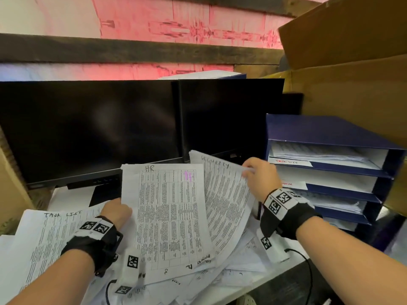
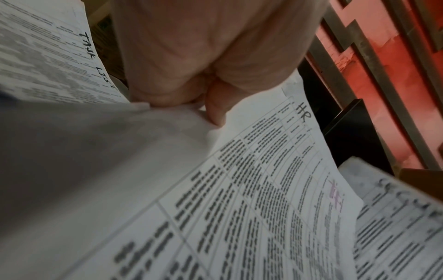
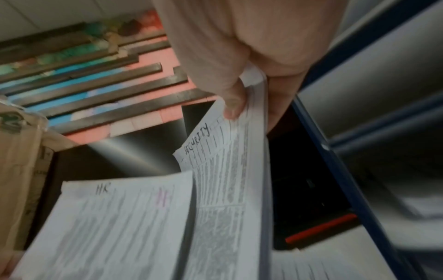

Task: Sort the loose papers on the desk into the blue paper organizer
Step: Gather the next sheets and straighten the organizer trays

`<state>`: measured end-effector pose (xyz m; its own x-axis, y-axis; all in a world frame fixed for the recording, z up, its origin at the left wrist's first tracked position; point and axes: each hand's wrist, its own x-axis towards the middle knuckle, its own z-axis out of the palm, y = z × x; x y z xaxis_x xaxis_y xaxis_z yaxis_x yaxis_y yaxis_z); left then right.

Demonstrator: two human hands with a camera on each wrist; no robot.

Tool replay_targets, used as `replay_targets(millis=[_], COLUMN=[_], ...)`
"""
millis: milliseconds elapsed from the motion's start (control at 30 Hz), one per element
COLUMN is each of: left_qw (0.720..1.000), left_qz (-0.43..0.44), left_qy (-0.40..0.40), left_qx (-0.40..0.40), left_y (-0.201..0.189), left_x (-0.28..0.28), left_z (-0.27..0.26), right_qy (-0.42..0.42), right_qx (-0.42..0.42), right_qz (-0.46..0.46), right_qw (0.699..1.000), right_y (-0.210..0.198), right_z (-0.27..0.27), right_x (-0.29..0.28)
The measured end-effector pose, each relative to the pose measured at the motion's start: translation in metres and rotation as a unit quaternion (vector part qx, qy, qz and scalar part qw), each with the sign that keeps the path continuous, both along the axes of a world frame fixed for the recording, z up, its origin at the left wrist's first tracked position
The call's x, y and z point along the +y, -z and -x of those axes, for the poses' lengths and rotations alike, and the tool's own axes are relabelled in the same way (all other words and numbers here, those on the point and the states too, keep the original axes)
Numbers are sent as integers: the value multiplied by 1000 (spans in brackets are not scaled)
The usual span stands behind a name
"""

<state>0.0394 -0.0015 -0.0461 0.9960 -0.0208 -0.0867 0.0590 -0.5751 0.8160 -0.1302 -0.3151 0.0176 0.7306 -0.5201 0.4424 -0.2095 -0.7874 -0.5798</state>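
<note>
Above the loose papers (image 1: 231, 267) heaped on the desk, my left hand (image 1: 116, 211) pinches the HR sheet (image 1: 167, 216) while my right hand (image 1: 261, 175) grips the SECURITY stack (image 1: 224, 194) (thumb on top), just left of the blue organizer (image 1: 319, 128).

My left hand (image 2: 215, 62) pinches the HR sheet (image 2: 263, 189) at its edge, thumb on top. TASK LIST sheet (image 2: 48, 56) lies at ten o'clock; another printed sheet (image 2: 395, 227), blurred, at four o'clock.

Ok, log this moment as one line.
left hand: holds HR sheet | right hand: holds SECURITY stack | blue organizer: partly filled
</note>
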Motion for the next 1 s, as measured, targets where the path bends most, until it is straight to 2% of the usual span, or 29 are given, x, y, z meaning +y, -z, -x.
replay_targets(millis=[167,267,333,467,533,600,667,700,733,800,867,900,933,1000], left_qw=[998,993,992,995,994,990,985,976,966,941,899,882,877,895], left_qz=[25,53,33,13,37,77,139,202,246,324,399,414,406,347], left_qy=[-32,-56,-32,-4,-9,3,31,40,51,95,161,190,215,255], left_qx=[-54,-93,-115,-96,-106,-115,-95,-70,-68,-8,81,121,136,121], left_y=[-13,-17,-22,-30,-33,-39,-50,-55,-59,-63,-62,-64,-63,-66], left_x=[-9,-15,-17,-17,-16,-15,-14,-15,-13,-12,-11,-10,-10,-15], left_z=[21,30,31,30,32,37,47,51,52,51,54,58,59,69], right_qy=[-20,-44,-72,-102,-111,-118,-107,-103,-104,-109,-122,-128,-131,-129], right_qx=[-159,-252,-302,-364,-383,-362,-289,-252,-222,-188,-174,-169,-163,-148], right_qz=[37,85,91,34,-11,-38,-44,-63,-83,-95,-102,-107,-108,-100], right_qw=[986,963,946,925,917,924,950,960,966,971,972,971,972,975], right_y=[-48,-78,-94,-119,-130,-134,-129,-123,-116,-98,-82,-76,-70,-64], right_z=[17,25,30,38,45,47,42,39,35,29,28,27,26,24], right_x=[12,21,26,31,32,33,33,33,33,31,30,31,31,31])
